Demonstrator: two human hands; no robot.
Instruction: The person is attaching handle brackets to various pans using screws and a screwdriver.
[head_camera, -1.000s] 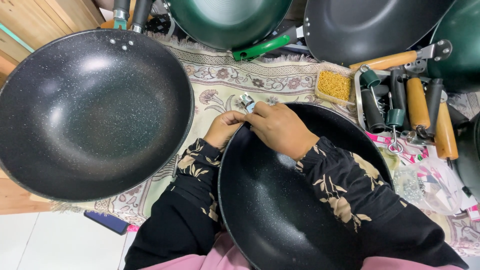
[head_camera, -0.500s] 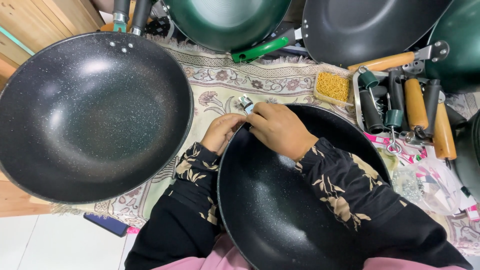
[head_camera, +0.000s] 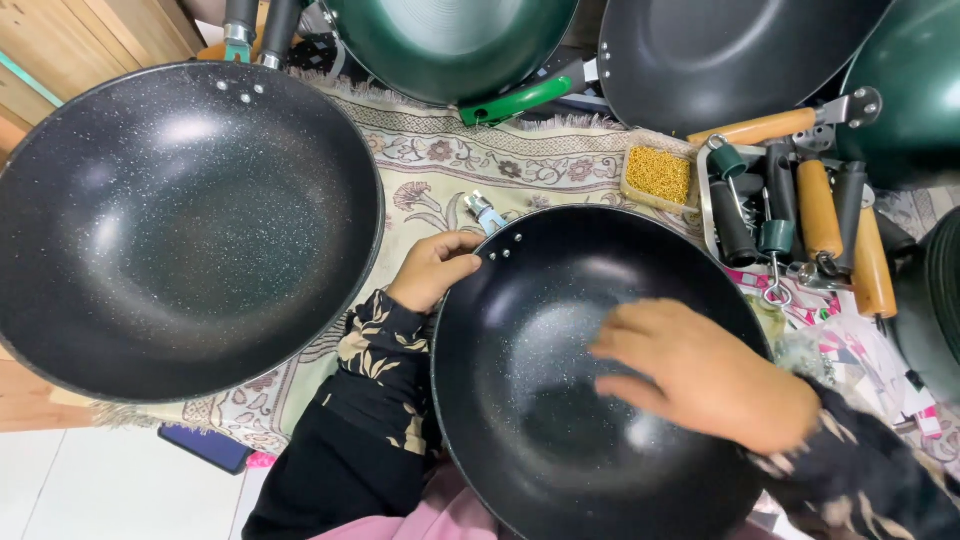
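Observation:
A black speckled wok (head_camera: 540, 420) rests in front of me, partly on my lap. My left hand (head_camera: 435, 268) grips its far rim, next to the rivets. A small metal bracket with a light blue tip (head_camera: 485, 212) sticks out from the rim just beyond that hand. My right hand (head_camera: 700, 370) hovers, blurred, over the inside of the wok on its right side, fingers loosely spread toward the left and holding nothing.
A larger black wok (head_camera: 190, 230) lies to the left on a patterned rug (head_camera: 450, 165). A green wok (head_camera: 450, 40) with a green handle (head_camera: 515, 102), a black pan (head_camera: 720, 60) and another green wok (head_camera: 910, 90) line the back. A box of small yellow parts (head_camera: 657, 175) and a tray of wooden and black handles (head_camera: 820, 210) sit at the right.
My right hand has left the bracket at the wok's rim and swung down and right over the wok's inside. The left hand stays on the rim.

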